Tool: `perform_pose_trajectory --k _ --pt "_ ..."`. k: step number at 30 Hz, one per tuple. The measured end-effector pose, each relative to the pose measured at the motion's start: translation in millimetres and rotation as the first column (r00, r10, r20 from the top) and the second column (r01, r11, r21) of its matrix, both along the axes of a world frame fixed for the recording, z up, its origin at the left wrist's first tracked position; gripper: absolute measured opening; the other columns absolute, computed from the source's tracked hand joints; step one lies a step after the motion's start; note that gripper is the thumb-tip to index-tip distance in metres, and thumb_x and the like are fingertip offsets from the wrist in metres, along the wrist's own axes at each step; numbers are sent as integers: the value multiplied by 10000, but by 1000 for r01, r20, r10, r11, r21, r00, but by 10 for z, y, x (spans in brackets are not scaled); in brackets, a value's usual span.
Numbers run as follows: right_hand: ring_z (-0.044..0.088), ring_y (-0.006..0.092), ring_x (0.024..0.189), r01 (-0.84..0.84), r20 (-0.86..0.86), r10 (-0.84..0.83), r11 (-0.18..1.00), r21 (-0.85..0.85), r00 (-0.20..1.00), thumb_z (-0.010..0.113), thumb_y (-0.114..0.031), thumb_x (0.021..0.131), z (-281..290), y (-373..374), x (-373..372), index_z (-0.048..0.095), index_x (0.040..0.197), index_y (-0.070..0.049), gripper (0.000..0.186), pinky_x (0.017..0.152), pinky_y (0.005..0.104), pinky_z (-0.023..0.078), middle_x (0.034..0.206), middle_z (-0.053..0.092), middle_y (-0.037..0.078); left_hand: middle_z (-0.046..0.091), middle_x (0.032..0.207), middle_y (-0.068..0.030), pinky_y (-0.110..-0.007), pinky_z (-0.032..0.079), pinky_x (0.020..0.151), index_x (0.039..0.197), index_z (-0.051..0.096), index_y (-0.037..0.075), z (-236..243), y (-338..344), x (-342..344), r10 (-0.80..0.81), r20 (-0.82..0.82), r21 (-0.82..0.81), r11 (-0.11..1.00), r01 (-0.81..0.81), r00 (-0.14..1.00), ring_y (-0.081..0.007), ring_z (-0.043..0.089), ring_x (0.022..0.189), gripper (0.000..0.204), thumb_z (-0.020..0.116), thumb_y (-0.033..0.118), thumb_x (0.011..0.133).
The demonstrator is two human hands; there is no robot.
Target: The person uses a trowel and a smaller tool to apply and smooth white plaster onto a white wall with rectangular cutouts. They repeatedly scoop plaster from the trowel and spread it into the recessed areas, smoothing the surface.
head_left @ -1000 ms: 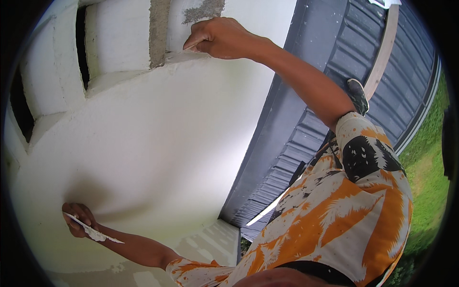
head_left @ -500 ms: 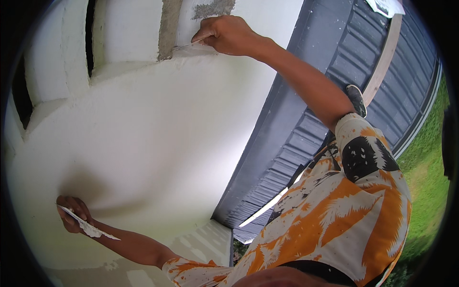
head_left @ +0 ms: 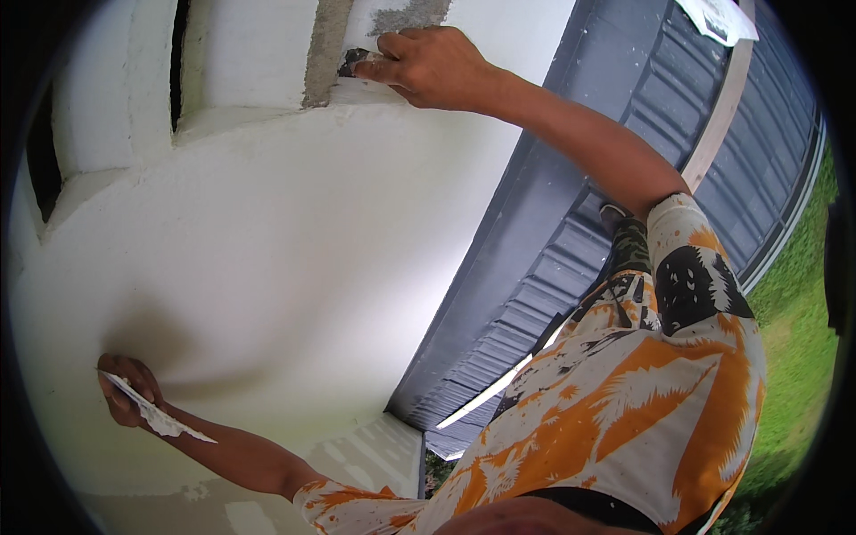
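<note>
My right hand (head_left: 439,69) is up at the top, fingers closed on a small flat putty scraper (head_left: 353,62) with a dark, smeared face. The scraper is at the white wall (head_left: 294,223), beside a bare grey strip (head_left: 323,53) and below a grey patch (head_left: 410,16); whether it touches cannot be told. At the lower left, my left hand (head_left: 130,390) grips a thin putty plate (head_left: 134,390), seen nearly edge-on. White putty (head_left: 160,421) clings along that plate. The left hand's shadow falls on the wall just above it.
Narrow dark openings (head_left: 178,67) cut the wall at the upper left. A dark ribbed metal roof (head_left: 544,276) runs under my body, with a wooden plank (head_left: 727,107) and a white bag (head_left: 718,20) on it. Grass (head_left: 794,357) lies beyond the roof's edge.
My right hand has turned, so the scraper's dark face now shows at the fingertips. My left hand has shifted slightly left and up with its plate. A foot has moved on the roof.
</note>
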State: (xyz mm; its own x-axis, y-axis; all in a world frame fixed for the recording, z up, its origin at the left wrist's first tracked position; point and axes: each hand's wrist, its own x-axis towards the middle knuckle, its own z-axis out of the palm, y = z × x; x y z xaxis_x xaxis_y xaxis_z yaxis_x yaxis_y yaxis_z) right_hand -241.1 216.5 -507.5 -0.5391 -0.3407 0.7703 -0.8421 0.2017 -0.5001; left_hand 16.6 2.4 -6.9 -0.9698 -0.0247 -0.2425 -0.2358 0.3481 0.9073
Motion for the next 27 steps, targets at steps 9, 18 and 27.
perform_pose_trajectory --k 9,18,27 --pt "669 161 786 -35 -196 123 916 399 973 636 -99 867 -20 70 -32 706 1195 -122 336 673 296 573 966 669 49 511 682 -118 -257 489 286 944 435 -4 -51 31 -24 -73 6 -47 996 73 997 -173 492 361 311 657 213 961" --pt "672 212 728 17 -208 5 994 104 978 608 -54 819 47 -1 -83 700 1139 -144 345 559 343 549 873 636 63 504 662 -94 -223 366 271 1209 477 -41 40 -197 200 24 -200 -301 950 -85 980 -117 428 364 472 562 377 1007" --pt "648 189 748 -95 -239 176 944 315 955 633 -79 811 -413 266 184 663 1245 -177 445 613 323 544 949 615 31 578 849 -116 -252 465 492 1338 433 -58 92 -394 362 131 -94 -274 950 -152 987 -146 572 635 539 531 358 1009"
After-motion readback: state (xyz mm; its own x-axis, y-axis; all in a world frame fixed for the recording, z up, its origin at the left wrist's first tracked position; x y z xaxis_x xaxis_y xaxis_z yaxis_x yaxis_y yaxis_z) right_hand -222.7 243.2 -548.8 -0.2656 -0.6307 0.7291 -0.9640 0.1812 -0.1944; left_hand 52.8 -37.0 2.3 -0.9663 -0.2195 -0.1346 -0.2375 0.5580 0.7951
